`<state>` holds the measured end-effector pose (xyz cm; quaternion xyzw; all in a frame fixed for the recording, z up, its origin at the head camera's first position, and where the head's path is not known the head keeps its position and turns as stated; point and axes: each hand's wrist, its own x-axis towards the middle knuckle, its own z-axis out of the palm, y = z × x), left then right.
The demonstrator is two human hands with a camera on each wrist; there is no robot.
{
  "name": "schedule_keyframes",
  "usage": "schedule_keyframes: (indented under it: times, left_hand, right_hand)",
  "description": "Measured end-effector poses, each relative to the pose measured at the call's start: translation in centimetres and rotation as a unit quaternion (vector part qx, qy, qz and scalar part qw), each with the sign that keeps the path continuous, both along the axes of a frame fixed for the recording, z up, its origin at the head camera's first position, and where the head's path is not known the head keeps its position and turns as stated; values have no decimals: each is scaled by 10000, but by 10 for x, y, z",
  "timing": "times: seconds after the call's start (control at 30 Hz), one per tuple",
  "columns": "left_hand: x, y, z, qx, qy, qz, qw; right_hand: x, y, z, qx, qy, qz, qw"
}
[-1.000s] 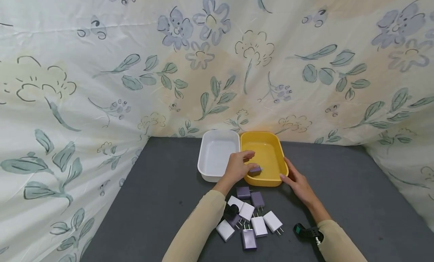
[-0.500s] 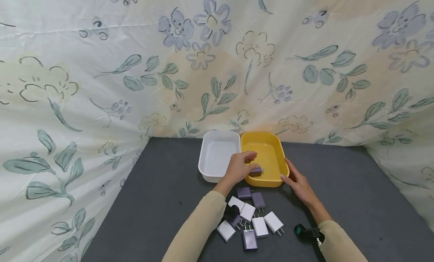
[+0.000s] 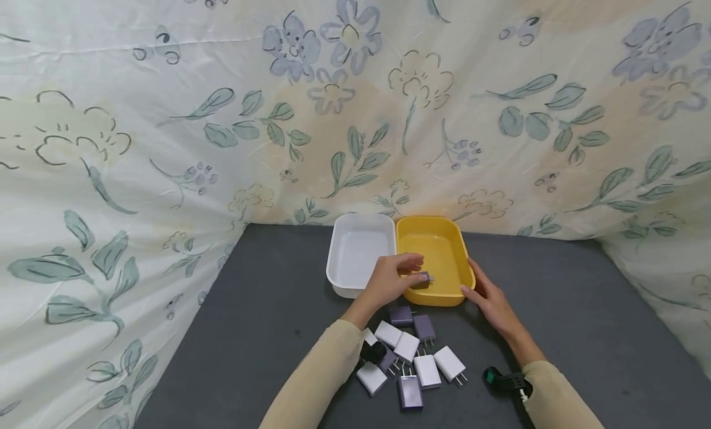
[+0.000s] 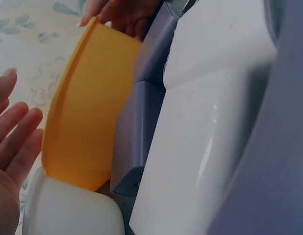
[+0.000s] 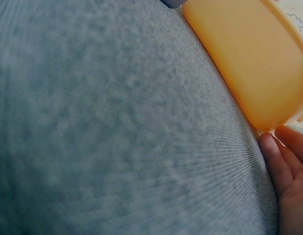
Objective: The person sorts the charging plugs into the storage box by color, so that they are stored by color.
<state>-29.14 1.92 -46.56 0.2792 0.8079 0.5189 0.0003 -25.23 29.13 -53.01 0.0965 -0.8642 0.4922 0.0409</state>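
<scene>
My left hand point(image 3: 391, 278) hovers over the near left corner of the yellow bin point(image 3: 450, 300), thumb and fingers apart. Just beside its thumb, a purple charger point(image 3: 423, 282) lies in the bin, partly covered by the hand. In the left wrist view, nothing sits between the spread fingers point(image 4: 16, 132). At the bin's near right corner, my right hand point(image 3: 491, 299) touches the outside, its thumb on the front and fingers along the side. White chargers point(image 3: 427, 372) and purple chargers point(image 3: 410, 392) lie in a loose pile in front of the bins.
A white bin point(image 3: 347, 289) stands against the yellow one's left side. Both rest on a dark grey table point(image 3: 266, 324), near the floral cloth point(image 3: 355, 170) behind. A black wrist camera point(image 3: 373, 352) on the left arm hides part of the pile.
My left hand has lowered slightly, and its forearm has shifted a little left, uncovering more of a white charger. The right hand stays at the yellow bin's corner.
</scene>
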Motion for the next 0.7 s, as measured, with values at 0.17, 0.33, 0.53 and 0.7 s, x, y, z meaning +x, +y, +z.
schedule_keyframes:
  times: [0.17,0.33,0.53,0.7]
  left_hand:
    - [4,-9,-1,97,32,-69,9999]
    - [9,-16,-4,250,91,-129,9996]
    - [18,-23,-4,440,-29,-122,9990]
    - [31,-32,11,711,-184,-344,9967]
  right_hand:
    - [1,-1,2,-43,-23,53,10000]
    - [-1,0,-1,29,-61,79,9999]
    - [-1,1,0,-1,-58,36,10000]
    - [1,-1,3,107,-82,6,9999]
